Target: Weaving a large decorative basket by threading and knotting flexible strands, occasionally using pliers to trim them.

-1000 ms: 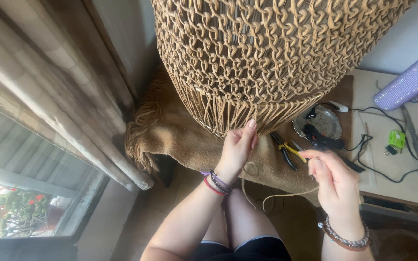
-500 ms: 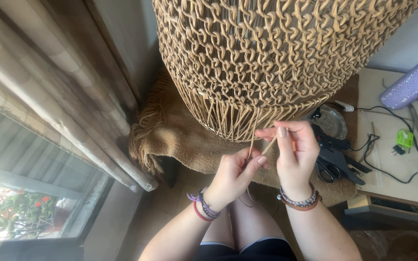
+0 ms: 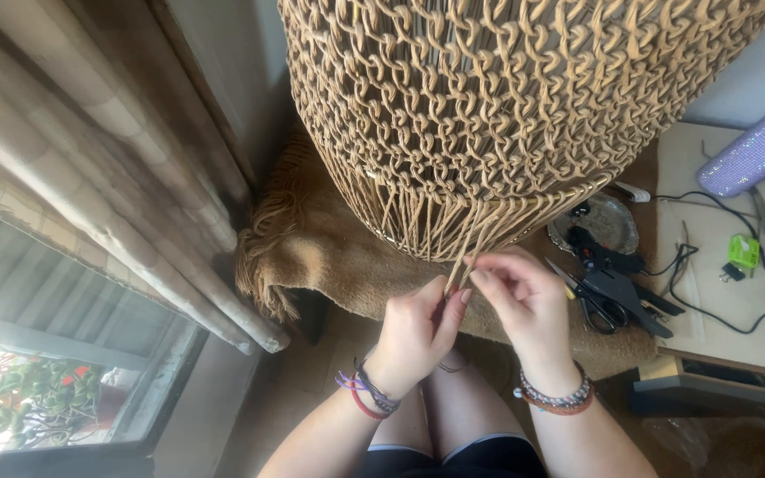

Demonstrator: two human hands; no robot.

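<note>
- Woven cord lampshade (image 3: 506, 97), tan, big open knotwork, sits above both hands on a brown fringed blanket (image 3: 329, 248); loose strands hang off its lower rim right over the grip.
- Curtain (image 3: 90, 177), beige, hangs well left of the hands, w/ a window below it.
- Bench (image 3: 719, 301), pale top, off to the right of the hands; carries a black cable, small green item, glittery lilac cylinder.
- Left hand (image 3: 413, 332): thumb + fingers pinched together on a hanging cord strand (image 3: 464, 257), approx. just under the shade's rim. Bracelets on the wrist.
- Right hand (image 3: 529, 305): fingertips closed on the same strand, touching the left hand's fingertips; beaded bracelets on the wrist.
- Scissors (image 3: 591, 301), black handles, lie on the blanket just right of the right hand.
- Round silver tray (image 3: 608, 226) above the scissors, dark bits on it, can't tell what.
</note>
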